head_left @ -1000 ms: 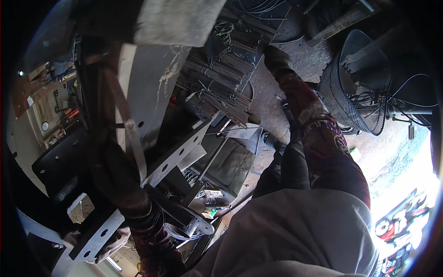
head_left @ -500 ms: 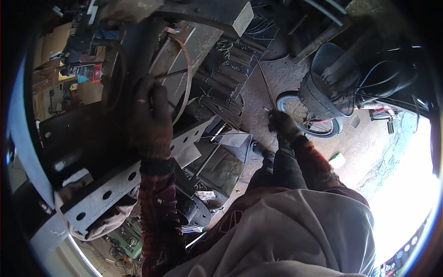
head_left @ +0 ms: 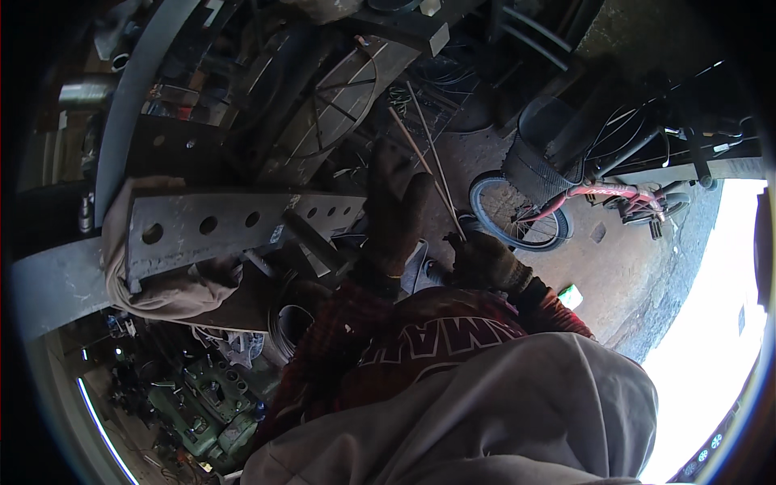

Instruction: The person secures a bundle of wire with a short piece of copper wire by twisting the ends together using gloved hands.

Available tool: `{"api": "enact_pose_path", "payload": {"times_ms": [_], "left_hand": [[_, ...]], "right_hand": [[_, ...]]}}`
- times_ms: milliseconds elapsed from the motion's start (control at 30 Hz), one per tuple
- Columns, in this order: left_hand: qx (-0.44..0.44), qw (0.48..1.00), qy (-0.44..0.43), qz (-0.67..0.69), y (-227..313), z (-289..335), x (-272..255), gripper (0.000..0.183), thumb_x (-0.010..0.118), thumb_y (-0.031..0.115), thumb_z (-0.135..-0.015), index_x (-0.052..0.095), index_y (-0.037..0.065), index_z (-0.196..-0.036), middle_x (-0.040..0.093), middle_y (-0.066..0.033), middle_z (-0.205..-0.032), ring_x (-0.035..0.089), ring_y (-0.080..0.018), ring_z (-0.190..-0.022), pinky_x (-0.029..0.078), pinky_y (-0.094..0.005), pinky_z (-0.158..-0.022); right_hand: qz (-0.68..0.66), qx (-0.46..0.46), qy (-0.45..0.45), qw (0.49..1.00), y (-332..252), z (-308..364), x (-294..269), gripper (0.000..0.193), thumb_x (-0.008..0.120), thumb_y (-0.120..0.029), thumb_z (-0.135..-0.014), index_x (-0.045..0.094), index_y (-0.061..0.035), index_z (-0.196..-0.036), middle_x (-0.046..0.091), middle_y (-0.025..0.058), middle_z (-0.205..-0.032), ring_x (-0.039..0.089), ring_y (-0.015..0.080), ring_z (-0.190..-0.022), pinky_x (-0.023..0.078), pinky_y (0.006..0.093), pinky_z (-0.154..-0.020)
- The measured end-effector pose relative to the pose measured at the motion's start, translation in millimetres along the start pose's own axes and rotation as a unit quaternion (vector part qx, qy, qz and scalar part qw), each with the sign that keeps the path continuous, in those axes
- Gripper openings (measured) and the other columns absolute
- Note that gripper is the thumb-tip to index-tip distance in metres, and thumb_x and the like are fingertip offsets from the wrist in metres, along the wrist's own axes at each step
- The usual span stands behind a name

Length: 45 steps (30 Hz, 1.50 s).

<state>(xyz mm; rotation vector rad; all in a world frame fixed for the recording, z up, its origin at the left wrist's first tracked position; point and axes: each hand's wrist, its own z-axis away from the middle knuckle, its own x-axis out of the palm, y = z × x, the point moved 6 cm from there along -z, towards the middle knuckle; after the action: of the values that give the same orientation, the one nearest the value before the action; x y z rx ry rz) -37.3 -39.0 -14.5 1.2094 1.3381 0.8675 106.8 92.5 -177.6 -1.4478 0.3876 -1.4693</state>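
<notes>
Both my hands wear dark work gloves. My right hand [head_left: 489, 263] is closed around the lower ends of thin metal rods [head_left: 434, 153], in front of my body. Two rods show, slanting up and away to the left, close together near the fist and apart at their tips. My left hand [head_left: 396, 214] is raised just left of the rods, its fingers stretched and thumb apart, with nothing visible in it. Beyond it, a thin metal hoop with spokes [head_left: 377, 85] rests against a flat grey beam [head_left: 327, 113]. The left fingertips are dim and partly lost against the dark background.
A grey metal bar with round holes [head_left: 182, 218] lies to the left, with a cloth [head_left: 182, 295] hanging under it. A red bicycle [head_left: 614, 192] with a black mesh basket [head_left: 550, 153] stands at right. Green machinery [head_left: 206, 412] sits lower left.
My left hand has come away from the hoop and moved right, near the rods. My right hand has drawn closer to my body with the rods. The whole view has turned somewhat.
</notes>
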Motion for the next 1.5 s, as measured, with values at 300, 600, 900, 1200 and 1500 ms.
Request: {"api": "enact_pose_path", "payload": {"times_ms": [300, 600, 900, 1200, 1500], "left_hand": [[-0.304, 0.923, -0.059, 0.229, -26, 27, 21, 0.044, 0.06, 0.033, -0.102, 0.048, 0.001, -0.13, 0.061, -0.0114, -0.099, 0.064, -0.0195, -0.079, 0.057, -0.0367, -0.07], [0.077, 0.977, 0.036, -0.196, -31, 4, -18, 0.033, 0.053, 0.031, -0.103, 0.051, 0.003, -0.119, 0.056, -0.018, -0.096, 0.058, -0.0263, -0.081, 0.048, -0.0391, -0.069], [0.177, 0.839, 0.087, -0.507, 12, -62, -126, 0.029, 0.052, 0.031, -0.102, 0.06, 0.007, -0.115, 0.065, -0.02, -0.11, 0.063, -0.036, -0.103, 0.051, -0.0459, -0.088], [-0.153, 0.779, 0.078, -0.603, -15, -125, -146, 0.043, 0.048, 0.043, -0.098, 0.063, 0.013, -0.124, 0.066, -0.0172, -0.123, 0.061, -0.0402, -0.117, 0.05, -0.0515, -0.097], [0.006, 0.769, 0.18, -0.613, -71, -125, -167, 0.039, 0.051, 0.043, -0.097, 0.068, 0.011, -0.111, 0.068, -0.0182, -0.115, 0.065, -0.0389, -0.108, 0.052, -0.0512, -0.091]], "right_hand": [[0.127, 0.042, 0.004, 0.991, -20, -2, 8, 0.038, 0.058, -0.029, -0.104, 0.06, -0.0014, -0.129, 0.067, 0.0058, -0.094, 0.065, 0.0136, -0.082, 0.054, 0.0296, -0.072], [0.304, -0.068, 0.092, 0.946, -124, -25, 64, 0.048, 0.057, -0.04, -0.104, 0.06, -0.0002, -0.131, 0.069, 0.0048, -0.093, 0.063, 0.0101, -0.079, 0.052, 0.0293, -0.07], [0.315, -0.035, 0.123, 0.941, -196, -89, 2, 0.043, 0.06, -0.029, -0.099, 0.058, -0.0043, -0.134, 0.065, 0.0028, -0.095, 0.063, 0.011, -0.073, 0.053, 0.0267, -0.065], [0.836, -0.244, 0.021, 0.491, -230, -141, -41, 0.061, 0.065, -0.007, -0.08, 0.054, -0.0054, -0.139, 0.062, 0.0141, -0.129, 0.062, 0.0303, -0.116, 0.053, 0.04, -0.097], [0.776, -0.297, -0.016, 0.557, -235, -140, -43, 0.055, 0.065, -0.016, -0.089, 0.053, -0.0077, -0.142, 0.064, 0.01, -0.124, 0.068, 0.0213, -0.097, 0.057, 0.0335, -0.078]]}}
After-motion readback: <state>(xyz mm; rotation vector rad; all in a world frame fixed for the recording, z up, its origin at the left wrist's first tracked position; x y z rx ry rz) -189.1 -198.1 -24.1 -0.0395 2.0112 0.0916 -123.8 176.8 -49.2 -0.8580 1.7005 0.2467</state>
